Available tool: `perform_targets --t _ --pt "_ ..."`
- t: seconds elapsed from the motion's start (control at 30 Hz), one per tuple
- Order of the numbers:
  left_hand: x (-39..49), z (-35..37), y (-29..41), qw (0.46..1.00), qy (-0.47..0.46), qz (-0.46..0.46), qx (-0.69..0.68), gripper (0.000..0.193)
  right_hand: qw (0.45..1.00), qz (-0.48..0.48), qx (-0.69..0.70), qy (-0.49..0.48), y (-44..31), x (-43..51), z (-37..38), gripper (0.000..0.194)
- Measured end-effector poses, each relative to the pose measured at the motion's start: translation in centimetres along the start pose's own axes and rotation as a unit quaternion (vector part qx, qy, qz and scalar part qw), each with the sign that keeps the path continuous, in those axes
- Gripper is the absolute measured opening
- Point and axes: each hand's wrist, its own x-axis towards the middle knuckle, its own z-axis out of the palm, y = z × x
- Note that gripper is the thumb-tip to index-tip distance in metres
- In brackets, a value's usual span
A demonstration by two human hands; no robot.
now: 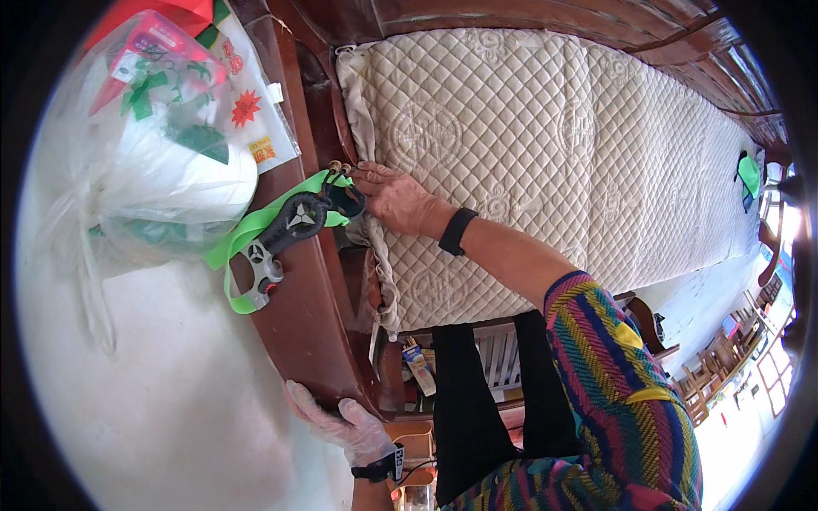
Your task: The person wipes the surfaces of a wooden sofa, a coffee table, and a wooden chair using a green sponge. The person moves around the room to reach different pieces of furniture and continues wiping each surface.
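My right hand (397,199), bare with a black wristband, reaches over the end of a beige quilted cushion (498,140). Its fingertips are at the inner side of a dark red wooden armrest (300,326), against the black loop of what looks like a slingshot (297,220). Whether they grip it is hidden. That object has a black wrapped part, a silver metal part and bright green flat bands, and it lies across the armrest. My left hand (339,418), in a clear plastic glove, touches the armrest's near end with thumb and fingers apart.
A knotted clear plastic bag (185,185) with white and pink contents stands beside a printed white packet (255,96) on the armrest. A green item (748,175) lies at the cushion's far end. Beneath the seat is a small carton (418,369). Wooden chairs (703,383) stand far right.
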Motion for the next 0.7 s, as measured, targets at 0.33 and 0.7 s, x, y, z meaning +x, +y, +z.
perform_targets --t 0.33,0.7 --pt "-0.1 0.4 0.1 0.999 0.011 0.000 -0.048 0.065 0.926 0.134 0.172 0.309 2.3 4.5 -7.7 0.009" --pt "-0.1 0.4 -0.3 1.000 0.006 0.008 -0.011 0.072 0.959 0.110 -0.020 0.262 5.1 7.4 -4.8 0.040"
